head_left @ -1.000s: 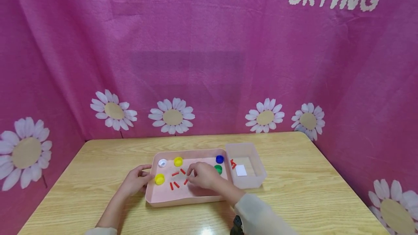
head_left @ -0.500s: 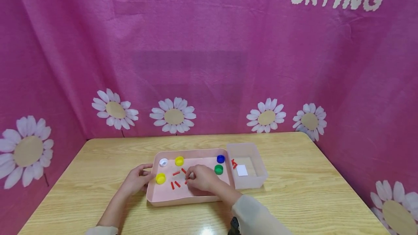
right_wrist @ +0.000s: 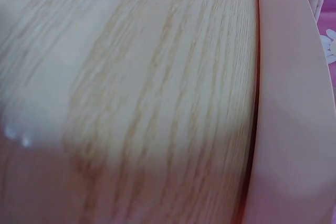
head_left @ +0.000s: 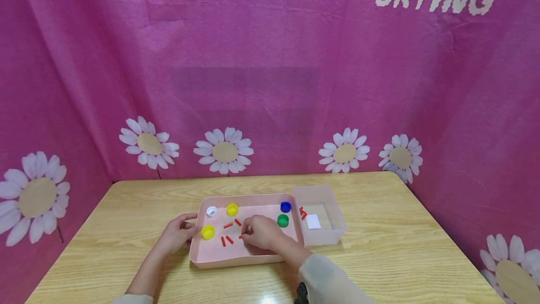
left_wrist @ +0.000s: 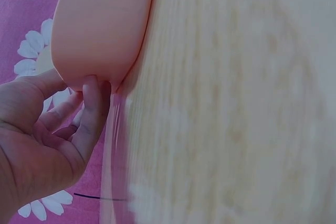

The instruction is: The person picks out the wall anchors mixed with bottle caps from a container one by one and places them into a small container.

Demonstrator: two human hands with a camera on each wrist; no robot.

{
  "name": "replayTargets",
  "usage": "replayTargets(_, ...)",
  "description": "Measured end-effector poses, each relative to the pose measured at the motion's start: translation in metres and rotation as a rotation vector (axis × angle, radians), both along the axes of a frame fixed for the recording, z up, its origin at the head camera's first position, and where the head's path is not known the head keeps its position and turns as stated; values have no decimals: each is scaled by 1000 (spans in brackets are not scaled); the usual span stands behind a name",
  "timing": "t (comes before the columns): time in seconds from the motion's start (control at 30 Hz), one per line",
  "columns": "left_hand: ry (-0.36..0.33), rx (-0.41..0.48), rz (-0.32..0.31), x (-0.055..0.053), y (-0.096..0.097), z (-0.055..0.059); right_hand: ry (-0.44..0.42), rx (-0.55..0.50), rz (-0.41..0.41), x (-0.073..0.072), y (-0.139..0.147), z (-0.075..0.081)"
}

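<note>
The pink tray [head_left: 219,261] lies on the table, and my left hand [head_left: 177,232] grips its left end. In the left wrist view the left thumb lies at the rim and the fingers press against the tray's outer wall [left_wrist: 102,30]. My right hand [head_left: 262,232] reaches into the tray and pinches a small red stick [head_left: 241,236], whose end shows at the fingertips. Several other red sticks [head_left: 229,239] lie loose to its left. The right wrist view shows only the table and the tray's outer side [right_wrist: 294,103], not the right fingers.
In the tray sit a white cap [head_left: 211,211], yellow caps [head_left: 208,232], a blue cap [head_left: 285,207] and a green cap [head_left: 283,220]. A translucent bin [head_left: 333,236] abuts the tray's right end, with more red sticks [head_left: 303,213] and a white square [head_left: 313,221] inside.
My right fingers have come down and closed on the red stick that lay below them. The left hand stays at the tray's end, and the other sticks have not moved.
</note>
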State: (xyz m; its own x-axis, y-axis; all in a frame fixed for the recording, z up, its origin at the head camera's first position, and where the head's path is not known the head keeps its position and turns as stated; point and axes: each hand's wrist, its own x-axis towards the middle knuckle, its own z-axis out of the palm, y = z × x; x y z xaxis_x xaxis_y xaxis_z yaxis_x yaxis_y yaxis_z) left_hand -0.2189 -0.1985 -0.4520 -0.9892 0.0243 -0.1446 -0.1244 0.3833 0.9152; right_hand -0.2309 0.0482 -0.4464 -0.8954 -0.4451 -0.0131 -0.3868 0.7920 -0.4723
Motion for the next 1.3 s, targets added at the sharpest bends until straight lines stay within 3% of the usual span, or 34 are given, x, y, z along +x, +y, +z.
replayTargets(0.27,-10,-14,3,0,0,1,-32,-26,-9,2,1,2)
replayTargets(0.73,-21,-18,0,1,-1,1,6,-72,-6,1,9,10)
replayTargets(1.3,-18,-40,-19,1,-1,2,149,-46,11,1,33,33)
